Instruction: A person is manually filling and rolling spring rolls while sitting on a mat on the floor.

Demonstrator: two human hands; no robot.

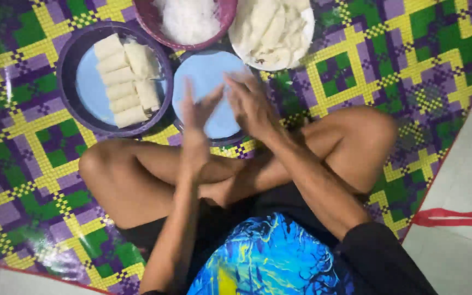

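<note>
Rolls (124,82) are already stacked in the dark round tray (70,54) at the upper left: about seven pale, wrapped pieces are laid in two rows on its blue base, and roughly half of that base is left bare. Judged from this, a good share of the rolling is done, while room for more is kept. A second blue plate (203,76) is set directly before the crossed legs, and over it both hands are held. The left hand (195,117) is raised with fingers spread and loose, touching the plate's near edge or hovering just above it; which of the two cannot be told through the motion blur. The right hand (252,106) is laid flat, fingers fanned over the plate's right side. Nothing is seen clasped in either hand, though a thin translucent wrapper may be spread on the plate; this cannot be made out. No filling is seen on the plate, so the piece in hand is judged to be at its very start. Beyond the plate, a purple bowl (151,24) of white, shredded noodle-like filling is seen well stocked, and beside it a white bowl (304,33) heaped with pale folded sheets is seen nearly full. Much material is thus left to be used. Everything is set on a woven mat (356,65) of purple, green and yellow.
</note>
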